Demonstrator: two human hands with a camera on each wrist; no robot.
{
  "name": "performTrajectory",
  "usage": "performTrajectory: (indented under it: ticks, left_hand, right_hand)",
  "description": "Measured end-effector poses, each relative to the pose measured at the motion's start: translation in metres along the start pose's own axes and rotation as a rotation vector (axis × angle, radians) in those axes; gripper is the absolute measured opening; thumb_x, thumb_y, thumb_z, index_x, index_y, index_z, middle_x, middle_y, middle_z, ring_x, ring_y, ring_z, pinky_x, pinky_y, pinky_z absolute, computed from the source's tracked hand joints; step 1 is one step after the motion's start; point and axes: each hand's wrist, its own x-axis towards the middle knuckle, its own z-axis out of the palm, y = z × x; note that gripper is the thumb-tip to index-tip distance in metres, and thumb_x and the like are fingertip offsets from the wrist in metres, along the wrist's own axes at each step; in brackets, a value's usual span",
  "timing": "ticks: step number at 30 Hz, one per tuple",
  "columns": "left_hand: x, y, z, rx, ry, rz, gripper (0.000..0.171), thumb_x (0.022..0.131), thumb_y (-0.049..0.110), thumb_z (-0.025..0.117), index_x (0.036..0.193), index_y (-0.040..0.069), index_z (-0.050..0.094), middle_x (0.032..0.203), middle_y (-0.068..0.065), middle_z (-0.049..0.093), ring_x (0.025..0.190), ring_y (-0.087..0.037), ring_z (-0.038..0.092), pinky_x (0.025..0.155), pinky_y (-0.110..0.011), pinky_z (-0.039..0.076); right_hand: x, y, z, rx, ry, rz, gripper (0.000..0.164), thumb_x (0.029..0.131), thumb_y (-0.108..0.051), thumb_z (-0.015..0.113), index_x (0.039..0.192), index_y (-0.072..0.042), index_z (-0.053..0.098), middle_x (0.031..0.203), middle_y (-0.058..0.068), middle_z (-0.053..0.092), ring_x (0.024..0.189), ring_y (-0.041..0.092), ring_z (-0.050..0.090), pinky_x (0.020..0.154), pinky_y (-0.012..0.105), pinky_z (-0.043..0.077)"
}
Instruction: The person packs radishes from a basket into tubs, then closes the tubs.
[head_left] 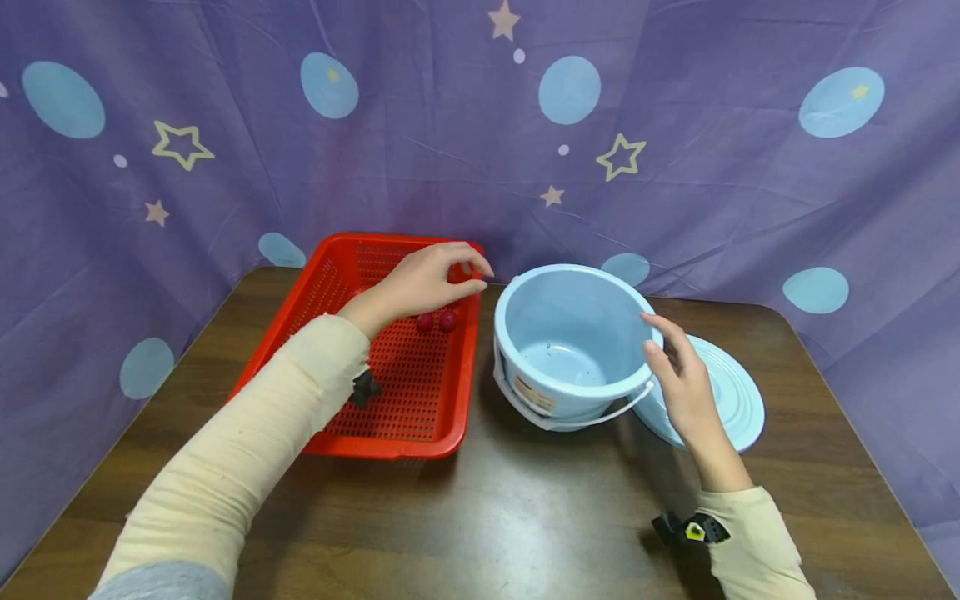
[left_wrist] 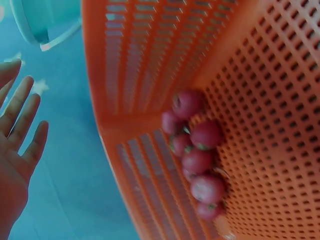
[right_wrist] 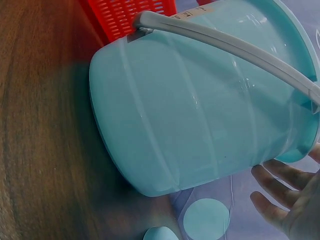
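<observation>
My left hand (head_left: 431, 279) hovers over the right rim of the red basket (head_left: 459, 392), its thumb and fingers apart with nothing between them. The left wrist view shows that palm (left_wrist: 12, 170) bare, with loosely spread fingers. Several small red tomatoes (left_wrist: 196, 161) lie together along the basket's inner edge. The light blue bucket (head_left: 558, 408) stands upright beside the basket. At its right rim is my right hand (head_left: 686, 383), thumb and index fingertip overlapping the rim. In the right wrist view its extended fingers (right_wrist: 275, 186) lie along the bucket's outside.
The blue lid (head_left: 738, 396) lies on the wooden table (head_left: 480, 525), to the right of the bucket and partly behind the right hand. The bucket's handle (head_left: 551, 425) hangs down in front. A purple patterned cloth (head_left: 465, 133) closes off the back.
</observation>
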Motion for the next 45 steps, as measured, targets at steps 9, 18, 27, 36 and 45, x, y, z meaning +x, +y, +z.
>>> performTrajectory:
  ticks: [9, 18, 27, 36, 45]
  left_hand:
    - [-0.01, -0.035, -0.003, -0.041, 0.01, -0.144, 0.022, 0.093, 0.024, 0.071, 0.113, 0.015, 0.071, 0.11, 0.0, 0.067, 0.103, -0.018, 0.06, 0.095, -0.04, 0.044]
    - [-0.015, -0.057, 0.009, -0.052, -0.035, -0.208, 0.022, 0.092, 0.023, 0.072, 0.112, 0.013, 0.071, 0.111, -0.002, 0.069, 0.107, -0.024, 0.06, 0.098, -0.043, 0.043]
    - [-0.021, -0.077, 0.018, -0.043, -0.106, -0.275, 0.026, 0.093, 0.023, 0.07, 0.115, 0.01, 0.07, 0.115, -0.006, 0.068, 0.101, -0.025, 0.059, 0.094, -0.044, 0.044]
    - [-0.026, -0.095, 0.027, -0.032, -0.155, -0.334, 0.027, 0.091, 0.021, 0.073, 0.116, 0.009, 0.07, 0.118, -0.008, 0.067, 0.099, -0.026, 0.061, 0.092, -0.044, 0.046]
    - [-0.027, -0.097, 0.038, 0.008, -0.199, -0.305, 0.026, 0.088, 0.015, 0.075, 0.113, 0.009, 0.071, 0.106, -0.009, 0.069, 0.096, -0.025, 0.063, 0.087, -0.043, 0.048]
  right_hand:
    - [-0.001, -0.001, 0.001, 0.016, 0.004, 0.001, 0.04, 0.104, -0.016, 0.05, 0.143, -0.007, 0.051, 0.145, 0.011, 0.05, 0.124, 0.002, 0.046, 0.099, 0.014, 0.034]
    - [-0.001, -0.001, 0.001, 0.015, 0.011, 0.003, 0.039, 0.104, -0.016, 0.05, 0.142, -0.008, 0.051, 0.145, 0.009, 0.05, 0.124, 0.001, 0.046, 0.099, 0.015, 0.034]
    - [-0.001, -0.001, 0.002, 0.017, 0.006, -0.005, 0.039, 0.104, -0.016, 0.049, 0.143, -0.008, 0.051, 0.145, 0.01, 0.05, 0.125, 0.002, 0.045, 0.1, 0.015, 0.034]
    - [-0.001, -0.001, 0.003, 0.011, 0.005, -0.006, 0.039, 0.104, -0.016, 0.05, 0.143, -0.008, 0.051, 0.145, 0.01, 0.05, 0.124, 0.001, 0.045, 0.099, 0.015, 0.034]
    - [-0.001, 0.0, 0.002, 0.0, 0.009, -0.003, 0.04, 0.104, -0.017, 0.05, 0.143, -0.008, 0.051, 0.145, 0.01, 0.05, 0.125, 0.002, 0.045, 0.099, 0.015, 0.034]
